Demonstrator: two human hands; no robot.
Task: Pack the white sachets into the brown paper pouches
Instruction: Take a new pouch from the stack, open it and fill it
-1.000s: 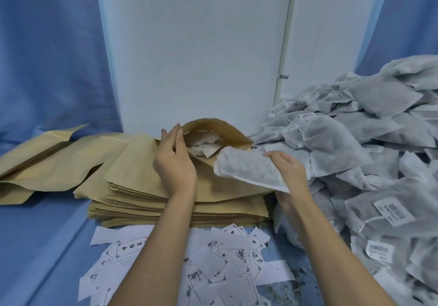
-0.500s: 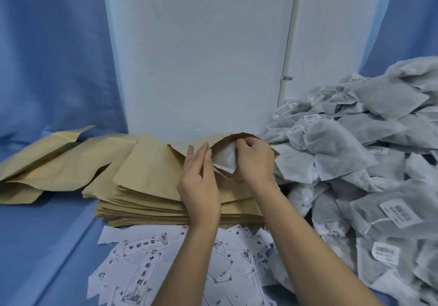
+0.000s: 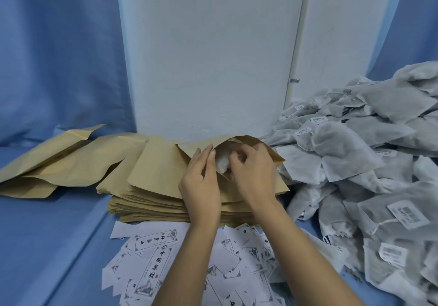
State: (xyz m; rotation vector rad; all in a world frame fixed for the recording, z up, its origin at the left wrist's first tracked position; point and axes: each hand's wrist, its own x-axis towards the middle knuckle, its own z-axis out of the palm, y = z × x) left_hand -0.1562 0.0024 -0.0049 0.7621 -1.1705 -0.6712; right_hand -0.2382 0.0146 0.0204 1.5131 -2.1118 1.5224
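A thick stack of brown paper pouches (image 3: 151,201) lies in the middle. The top pouch (image 3: 161,163) is open at its right end. My left hand (image 3: 201,182) rests on it with straight fingers at the near lip of the mouth. My right hand (image 3: 253,175) is at the mouth with curled fingers, pushing a white sachet (image 3: 222,161) inside; only part of the sachet shows. A big heap of white sachets (image 3: 355,153) with small printed tags lies to the right.
More brown pouches (image 3: 59,161) lie spread out at the left on the blue cloth (image 3: 47,234). Printed white paper labels (image 3: 154,265) are scattered in front of the stack. A white panel (image 3: 208,56) stands behind, with blue curtain on both sides.
My right hand carried a sachet from the right to the pouch mouth and has pushed it deeper in. My left hand stays at the pouch's mouth. The view has shifted slightly.
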